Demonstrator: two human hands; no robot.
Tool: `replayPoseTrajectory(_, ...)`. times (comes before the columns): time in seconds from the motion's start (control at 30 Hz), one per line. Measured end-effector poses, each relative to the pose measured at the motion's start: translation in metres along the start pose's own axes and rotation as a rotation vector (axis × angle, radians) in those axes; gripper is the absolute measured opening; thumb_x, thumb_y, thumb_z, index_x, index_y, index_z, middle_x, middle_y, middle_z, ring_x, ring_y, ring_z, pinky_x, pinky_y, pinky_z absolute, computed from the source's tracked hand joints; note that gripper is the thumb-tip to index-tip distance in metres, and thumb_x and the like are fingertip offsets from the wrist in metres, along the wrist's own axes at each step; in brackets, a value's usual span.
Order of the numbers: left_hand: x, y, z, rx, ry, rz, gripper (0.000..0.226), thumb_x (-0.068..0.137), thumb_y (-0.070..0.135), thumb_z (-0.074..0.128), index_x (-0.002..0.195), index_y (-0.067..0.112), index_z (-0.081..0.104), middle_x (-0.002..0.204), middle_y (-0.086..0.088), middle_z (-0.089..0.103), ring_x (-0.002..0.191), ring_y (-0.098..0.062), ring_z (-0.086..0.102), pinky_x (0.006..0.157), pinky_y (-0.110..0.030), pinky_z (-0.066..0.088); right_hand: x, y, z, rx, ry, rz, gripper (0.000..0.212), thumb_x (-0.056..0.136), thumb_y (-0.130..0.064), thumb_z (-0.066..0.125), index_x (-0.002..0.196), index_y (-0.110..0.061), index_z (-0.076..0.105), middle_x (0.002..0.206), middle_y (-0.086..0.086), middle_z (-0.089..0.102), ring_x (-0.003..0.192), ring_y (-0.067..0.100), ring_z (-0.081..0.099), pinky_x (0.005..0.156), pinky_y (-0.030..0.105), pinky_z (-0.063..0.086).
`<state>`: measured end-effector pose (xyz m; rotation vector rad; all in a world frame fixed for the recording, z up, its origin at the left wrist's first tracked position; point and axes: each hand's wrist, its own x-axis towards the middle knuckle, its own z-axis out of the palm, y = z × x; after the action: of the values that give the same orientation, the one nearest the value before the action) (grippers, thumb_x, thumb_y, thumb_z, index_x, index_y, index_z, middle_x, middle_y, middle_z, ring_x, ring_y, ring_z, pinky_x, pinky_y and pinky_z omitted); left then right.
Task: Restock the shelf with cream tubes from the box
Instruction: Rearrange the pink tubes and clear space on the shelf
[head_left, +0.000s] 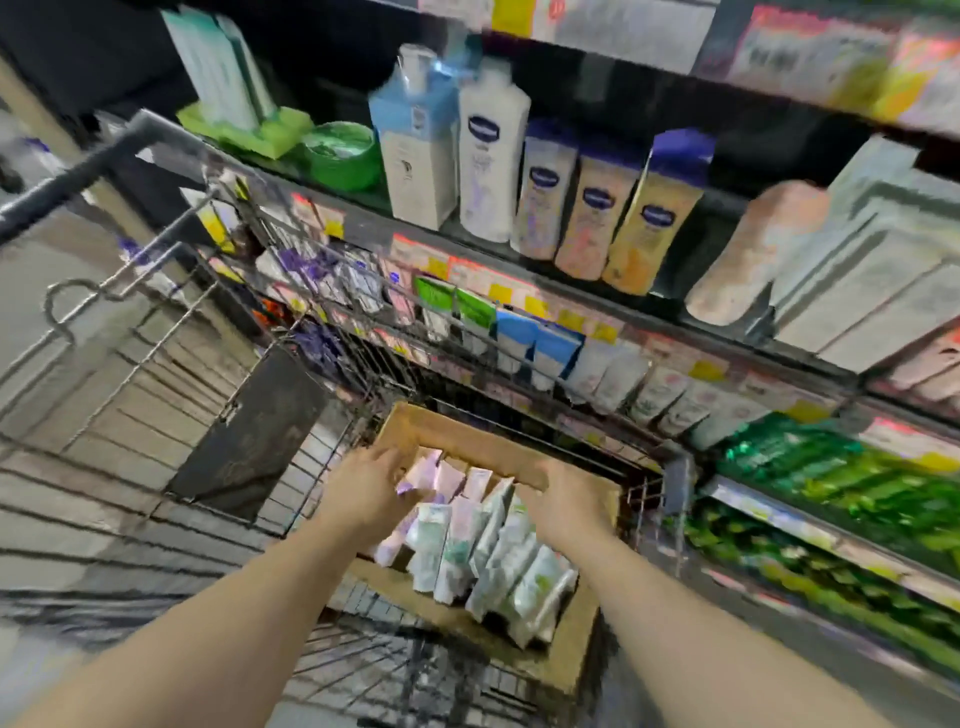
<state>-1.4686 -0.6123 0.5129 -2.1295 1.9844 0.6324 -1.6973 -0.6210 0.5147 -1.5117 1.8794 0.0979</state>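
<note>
Here, both hands' curled fingers (384, 467) touch cream tubes (467, 540) in the box (467, 441), grip unclear.

A wire shopping cart (156, 364) fills the nine o'clock side, its dark handle bar (67, 176) running toward ten o'clock and a dark flap panel (249, 431) near the middle. From twelve to three o'clock run dark shelving tiers (571, 280) edged with blurred price tags (498, 291), carrying lotion bottles (597, 208) and a green jar (340, 153). Green packets (831, 483) crowd the four o'clock area, and pale floor (31, 291) shows at nine o'clock.
</note>
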Motion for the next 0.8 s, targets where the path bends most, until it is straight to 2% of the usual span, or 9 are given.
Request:
replayPoseTrajectory(0.13,0.023,-0.031,0.027,-0.023,-0.009,0.01,0.048,0.089,0.053,0.056,0.129,0.026,0.056,0.13,0.0,0.058,0.116,-0.025,0.055,0.093,-0.033,0.046,0.014,-0.008,0.085,0.128,-0.162,0.129,0.026,0.097,-0.044,0.048,0.119,-0.029,0.048,0.113,0.004,0.058,0.115,0.03,0.057,0.08,0.035,0.039)
replayPoseTrajectory(0.23,0.043,-0.052,0.06,0.0,-0.034,0.005,0.041,0.085,0.057,0.055,0.114,0.028,0.062,0.114,-0.001,0.067,0.101,-0.026,0.062,0.08,-0.034,0.05,0.031,-0.01,0.147,0.136,-0.208,0.184,0.056,0.097,-0.042,0.05,0.145,-0.019,0.034,0.124,0.008,0.061,0.112,0.03,0.058,0.089,0.036,0.048)
replayPoseTrajectory(0.27,0.048,-0.056,0.07,0.009,-0.051,0.007,0.044,0.083,0.061,0.054,0.112,0.028,0.061,0.11,-0.001,0.068,0.097,-0.026,0.062,0.078,-0.034,0.05,0.036,-0.011,0.163,0.124,-0.2,0.214,0.061,0.096,-0.041,0.051,0.148,-0.018,0.03,0.124,0.01,0.061,0.11,0.031,0.059,0.088,0.036,0.05)
replayPoseTrajectory(0.33,0.053,-0.059,0.088,0.029,-0.079,0.018,0.047,0.085,0.059,0.052,0.119,0.029,0.057,0.113,-0.002,0.068,0.099,-0.026,0.062,0.079,-0.033,0.049,0.047,-0.011,0.19,0.137,-0.177,0.311,0.062,0.093,-0.041,0.054,0.148,-0.022,0.033,0.124,0.01,0.061,0.11,0.032,0.058,0.088,0.036,0.05)
replayPoseTrajectory(0.4,0.056,-0.061,0.101,0.022,-0.11,-0.011,0.046,0.091,0.051,0.051,0.13,0.026,0.052,0.123,-0.007,0.063,0.107,-0.028,0.058,0.085,-0.034,0.046,0.056,-0.013,0.208,0.151,-0.128,0.393,0.053,0.089,-0.036,0.056,0.14,-0.025,0.044,0.121,0.007,0.061,0.109,0.03,0.059,0.088,0.036,0.051)
replayPoseTrajectory(0.5,0.058,-0.066,0.117,-0.035,-0.132,-0.034,0.051,0.092,0.049,0.052,0.136,0.023,0.048,0.128,-0.008,0.059,0.116,-0.028,0.054,0.094,-0.037,0.044,0.063,-0.018,0.223,0.171,-0.001,0.477,0.032,0.087,-0.028,0.059,0.118,-0.022,0.06,0.109,0.005,0.065,0.098,0.027,0.064,0.069,0.029,0.049)
replayPoseTrajectory(0.57,0.059,-0.073,0.124,-0.094,-0.155,-0.026,0.05,0.091,0.049,0.054,0.132,0.021,0.054,0.121,-0.007,0.06,0.11,-0.026,0.055,0.09,-0.036,0.045,0.064,-0.02,0.228,0.23,0.022,0.51,0.03,0.086,-0.023,0.064,0.115,-0.019,0.06,0.11,0.006,0.062,0.096,0.027,0.064,0.063,0.028,0.046)
replayPoseTrajectory(0.67,0.059,-0.079,0.127,-0.161,-0.181,-0.035,0.047,0.09,0.048,0.057,0.127,0.019,0.057,0.116,-0.005,0.061,0.101,-0.023,0.057,0.084,-0.034,0.046,0.068,-0.022,0.227,0.306,-0.009,0.538,0.037,0.085,-0.021,0.069,0.118,-0.015,0.053,0.118,0.008,0.057,0.102,0.03,0.062,0.067,0.032,0.052)
replayPoseTrajectory(0.8,0.058,-0.081,0.128,-0.21,-0.194,-0.043,0.047,0.089,0.047,0.06,0.127,0.019,0.058,0.117,-0.002,0.061,0.098,-0.019,0.057,0.085,-0.032,0.048,0.064,-0.023,0.223,0.314,0.011,0.541,0.039,0.086,-0.029,0.069,0.115,-0.02,0.043,0.12,0.004,0.056,0.103,0.028,0.063,0.06,0.031,0.048)
